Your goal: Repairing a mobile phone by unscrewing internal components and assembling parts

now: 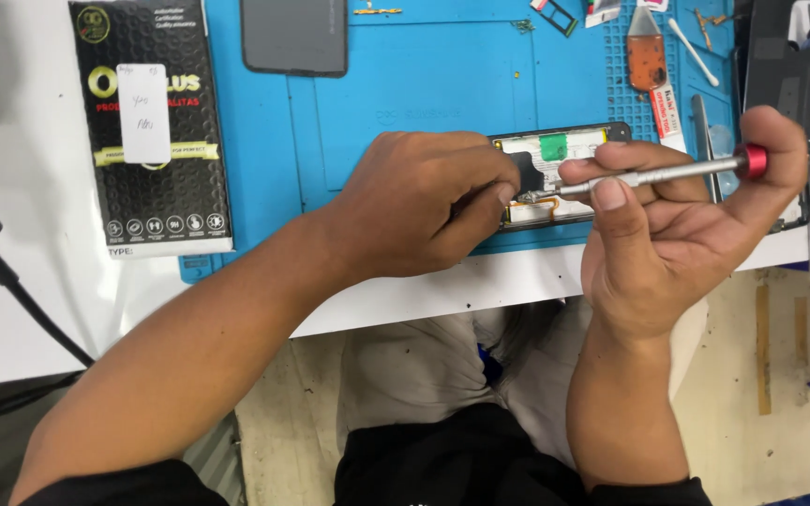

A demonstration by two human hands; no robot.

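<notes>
An opened phone (pixel 555 150) with its back off lies on a blue work mat (pixel 424 84), showing a white inner cover and a green patch. My left hand (pixel 424 201) rests over the phone's left part, fingers curled and pressing on it. My right hand (pixel 677 225) holds a slim silver screwdriver (pixel 649 175) with a red end cap; the cap sits against my palm. The screwdriver lies nearly level, and its tip meets the phone's inside close to my left fingertips.
A black boxed package (pixel 157 122) lies on the white table at left. A dark phone panel (pixel 294 36) sits at the mat's top. Small tools, a cotton swab (pixel 694 52) and an orange scraper (pixel 647 58) lie at the upper right. A black cable (pixel 11 281) runs along the left edge.
</notes>
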